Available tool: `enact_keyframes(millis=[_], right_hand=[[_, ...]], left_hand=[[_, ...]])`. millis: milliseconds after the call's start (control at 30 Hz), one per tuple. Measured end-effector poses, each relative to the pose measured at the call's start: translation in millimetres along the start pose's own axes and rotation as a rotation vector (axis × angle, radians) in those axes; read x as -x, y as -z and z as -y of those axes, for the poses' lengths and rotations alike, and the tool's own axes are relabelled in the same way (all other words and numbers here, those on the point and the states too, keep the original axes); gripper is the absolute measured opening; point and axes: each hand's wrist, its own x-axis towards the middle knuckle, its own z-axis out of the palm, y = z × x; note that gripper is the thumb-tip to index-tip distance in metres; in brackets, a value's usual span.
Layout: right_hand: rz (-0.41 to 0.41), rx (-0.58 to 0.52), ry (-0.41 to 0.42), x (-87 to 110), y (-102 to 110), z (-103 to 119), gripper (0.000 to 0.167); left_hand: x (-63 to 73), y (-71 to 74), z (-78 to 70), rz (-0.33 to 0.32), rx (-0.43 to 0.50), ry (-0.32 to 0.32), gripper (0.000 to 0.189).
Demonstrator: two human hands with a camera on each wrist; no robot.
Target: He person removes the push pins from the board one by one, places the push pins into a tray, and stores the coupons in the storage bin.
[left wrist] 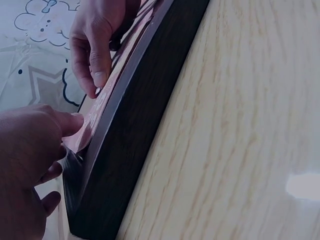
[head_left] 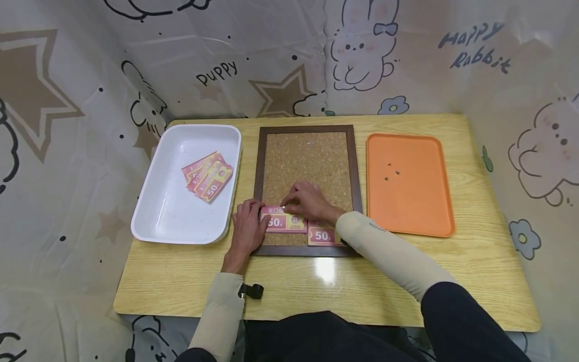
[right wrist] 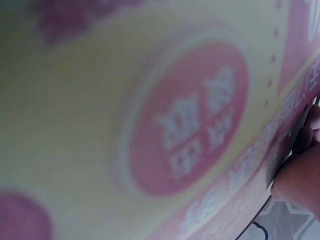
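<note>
Evidently, one pink coupon [head_left: 286, 224] lies on the lower left part of the cork board [head_left: 312, 161]. At its upper edge, the fingers of the right hand [head_left: 308, 199] pinch a tiny pin [head_left: 283, 207]. The left hand [head_left: 248, 223] rests at the frame with fingers relaxed, its thumb touching the coupon. Just beside is a second coupon [head_left: 320, 234]. On the table [head_left: 316, 296], a white basin [head_left: 156, 216] stands left, an orange tray [head_left: 411, 211] right.

Touched near end of pink coupon [left wrist: 96, 114] with left hand [left wrist: 25, 160] | pinched small pale piece [left wrist: 98, 90] at coupon in right hand [left wrist: 97, 37] | showed dark frame [left wrist: 135, 110] beside both hands, wood table [left wrist: 225, 140] past it, printed sheet [left wrist: 30, 60] behind right hand
</note>
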Motion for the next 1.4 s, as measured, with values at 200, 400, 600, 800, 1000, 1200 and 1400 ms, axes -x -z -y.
enact_keyframes(millis=[200, 400, 600, 800, 1000, 1200, 1400], right_hand=[[0.010, -0.010, -0.002, 0.0, -0.2, -0.3, 0.017], [0.019, -0.016, -0.015, 0.0, -1.1, -0.1, 0.017], [0.012, -0.019, -0.010, -0.1, -2.6, -0.2, 0.017], [0.016, -0.009, -0.013, -0.4, -2.4, -0.1, 0.017], [0.034, -0.026, -0.028, -0.4, -0.9, 0.4, 0.017], [0.019, -0.037, -0.025, 0.1, -0.4, 0.4, 0.016], [0.011, -0.050, -0.018, 0.3, -0.8, 0.3, 0.015]], left_hand=[[0.3, 0.1, -3.1, -0.007, 0.012, 0.020, 0.036], [-0.1, 0.4, -3.7, 0.016, 0.015, 0.047, 0.036], [0.1, -0.1, -3.0, 0.032, 0.018, 0.062, 0.038], [-0.3, 0.1, -1.8, 0.039, 0.050, 0.064, 0.041], [2.4, 0.7, -0.8, 0.041, 0.092, 0.038, 0.037], [5.5, 1.4, -1.6, 0.037, 0.104, 0.013, 0.030], [6.3, 0.9, -1.7, 0.041, 0.108, 0.018, 0.029]])
